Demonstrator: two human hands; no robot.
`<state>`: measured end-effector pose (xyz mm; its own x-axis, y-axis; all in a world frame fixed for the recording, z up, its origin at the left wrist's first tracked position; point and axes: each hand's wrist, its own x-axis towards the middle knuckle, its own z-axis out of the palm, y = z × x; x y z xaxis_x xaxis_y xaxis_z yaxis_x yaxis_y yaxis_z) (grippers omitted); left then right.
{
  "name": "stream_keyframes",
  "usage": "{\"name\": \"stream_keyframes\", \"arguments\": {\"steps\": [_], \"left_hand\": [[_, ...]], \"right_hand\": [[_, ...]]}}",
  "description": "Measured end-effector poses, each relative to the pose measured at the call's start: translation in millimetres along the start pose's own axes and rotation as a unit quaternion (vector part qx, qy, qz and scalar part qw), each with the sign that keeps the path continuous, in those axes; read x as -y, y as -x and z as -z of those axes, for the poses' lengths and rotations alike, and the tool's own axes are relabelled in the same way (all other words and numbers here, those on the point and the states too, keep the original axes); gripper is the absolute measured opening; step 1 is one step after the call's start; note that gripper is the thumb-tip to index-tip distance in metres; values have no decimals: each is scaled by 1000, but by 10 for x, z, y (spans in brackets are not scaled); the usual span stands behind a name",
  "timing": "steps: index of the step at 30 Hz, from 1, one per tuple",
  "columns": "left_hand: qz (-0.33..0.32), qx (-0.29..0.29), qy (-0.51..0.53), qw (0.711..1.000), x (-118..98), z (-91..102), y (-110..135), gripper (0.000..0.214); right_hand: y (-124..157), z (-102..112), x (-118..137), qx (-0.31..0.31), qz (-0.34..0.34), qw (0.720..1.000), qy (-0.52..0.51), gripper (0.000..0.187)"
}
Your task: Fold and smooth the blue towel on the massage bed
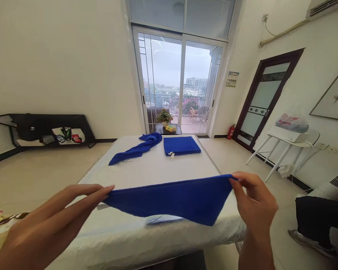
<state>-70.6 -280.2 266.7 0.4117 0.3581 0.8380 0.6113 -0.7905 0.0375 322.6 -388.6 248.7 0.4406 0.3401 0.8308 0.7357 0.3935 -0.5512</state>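
A blue cloth (174, 200) hangs stretched between my two hands above the near edge of a white-covered table (157, 170). My left hand (53, 221) pinches its left corner with the fingers pressed together. My right hand (255, 202) pinches the right corner. Farther back on the table lies a neatly folded blue cloth (181, 145). To its left a crumpled blue cloth (136, 149) stretches diagonally.
A small dark table with a potted plant (165, 117) and a yellow box stands before the glass balcony doors. A white side table (290, 140) with a bag stands at right. A low black shelf (45, 129) lines the left wall. A dark object (318, 217) sits at lower right.
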Motion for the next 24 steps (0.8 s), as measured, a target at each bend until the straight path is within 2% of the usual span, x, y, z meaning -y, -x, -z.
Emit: {"name": "stream_keyframes", "arguments": {"steps": [3, 5, 8, 11, 14, 16, 18, 20, 21, 22, 24], "left_hand": [[-46, 62, 94, 993, -231, -31, -117, 38], [-45, 97, 177, 978, -400, -109, -208, 39], [-30, 149, 278, 948, -588, -282, -278, 44], [10, 181, 336, 924, -644, -461, -244, 45], [99, 164, 347, 918, -558, -633, -128, 37], [172, 143, 332, 916, -417, -769, 5, 31], [241, 129, 302, 913, -210, -943, 211, 30], [309, 121, 256, 908, 41, -1158, 501, 33], [340, 120, 227, 905, 173, -1274, 673, 35], [373, 121, 191, 900, 301, -1388, 853, 37], [421, 159, 117, 885, 528, -1589, 1205, 37]], "right_hand": [[-40, 32, 69, -57, -92, 992, 61, 25], [-108, 14, 57, -89, -120, 985, 87, 34], [-277, -92, -73, -122, -113, 979, 118, 36], [-518, -377, -283, -95, -80, 982, 144, 32], [-770, -974, -469, -1, -38, 989, 146, 25], [-854, -1537, -536, 86, -30, 988, 124, 21], [-789, -2127, -557, 180, -30, 979, 94, 23], [-534, -2604, -567, 277, -21, 959, 58, 29], [-343, -2762, -584, 328, -6, 944, 39, 34], [-122, -2854, -615, 373, 2, 927, 28, 38], [354, -2841, -732, 445, -8, 895, 33, 40]]}}
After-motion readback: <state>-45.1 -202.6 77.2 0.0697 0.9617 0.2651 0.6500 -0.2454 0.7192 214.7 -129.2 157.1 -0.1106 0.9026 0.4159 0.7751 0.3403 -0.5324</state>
